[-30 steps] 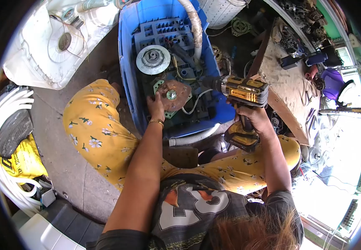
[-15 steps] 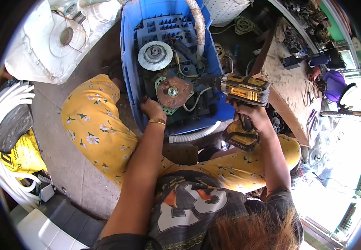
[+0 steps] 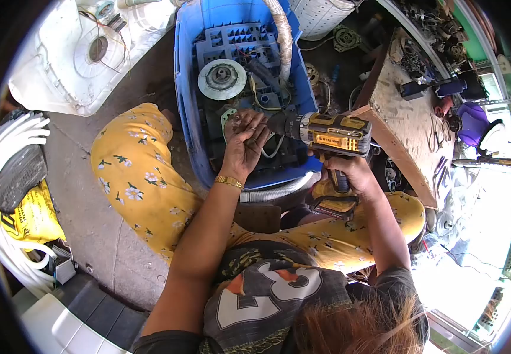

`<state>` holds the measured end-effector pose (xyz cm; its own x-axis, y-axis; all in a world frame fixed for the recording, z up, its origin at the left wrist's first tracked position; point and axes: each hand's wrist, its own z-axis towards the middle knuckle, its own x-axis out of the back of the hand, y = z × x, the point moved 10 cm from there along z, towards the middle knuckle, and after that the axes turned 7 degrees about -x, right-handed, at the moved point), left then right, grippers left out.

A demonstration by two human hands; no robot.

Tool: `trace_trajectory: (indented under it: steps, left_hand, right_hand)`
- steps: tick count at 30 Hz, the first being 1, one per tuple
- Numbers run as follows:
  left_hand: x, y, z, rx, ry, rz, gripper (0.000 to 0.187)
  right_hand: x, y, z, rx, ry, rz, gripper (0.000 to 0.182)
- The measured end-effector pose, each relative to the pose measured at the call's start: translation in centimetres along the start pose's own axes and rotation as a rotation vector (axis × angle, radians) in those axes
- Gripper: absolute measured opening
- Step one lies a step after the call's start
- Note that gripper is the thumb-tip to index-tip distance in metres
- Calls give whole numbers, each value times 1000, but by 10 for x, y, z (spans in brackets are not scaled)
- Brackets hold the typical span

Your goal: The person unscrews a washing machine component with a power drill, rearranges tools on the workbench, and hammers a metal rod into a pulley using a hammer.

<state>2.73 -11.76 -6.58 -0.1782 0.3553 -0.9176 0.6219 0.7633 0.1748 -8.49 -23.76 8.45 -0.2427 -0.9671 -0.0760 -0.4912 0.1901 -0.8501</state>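
Currently, the head view shows 2 hands working at an open blue housing (image 3: 184,100). The right hand (image 3: 350,171) grips a yellow-and-black cordless drill (image 3: 335,134) by the handle; its fingers are closed around it. The drill lies roughly level, chuck pointing toward the left hand (image 3: 245,141).

The left hand is inside the housing outline, palm turned up, fingers curled beside the drill's front end — whether they grasp a small part cannot be told. A green-edged plate (image 3: 227,114) is mostly hidden beneath this hand.

Above the plate, 1 pale round disc (image 3: 222,79) sits in the housing. Of 2 corrugated hoses, the upper hose (image 3: 282,38) enters the housing; the lower hose (image 3: 279,190) runs along its near edge. A wooden tabletop (image 3: 400,127) — carrying assorted parts — stands to the right.
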Motion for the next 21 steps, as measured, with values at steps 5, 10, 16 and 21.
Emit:
trace_trajectory:
  steps: [5, 10, 16, 21]
  left_hand:
    - [-4, 1, 4, -10, -87, 41, 32]
    - [-4, 4, 1, -38, -61, 177, 22]
    - [19, 4, 5, -74, 52, 172, 27]
    - [35, -3, 9, -52, 126, 175, 26]
  right_hand:
    - [-3, 8, 4, -13, -28, -24, 39]
    - [-5, 12, 8, -10, -19, -34, 39]
    - [-7, 12, 12, 8, -24, -44, 38]
    - [-7, 13, 13, 2, -57, -40, 39]
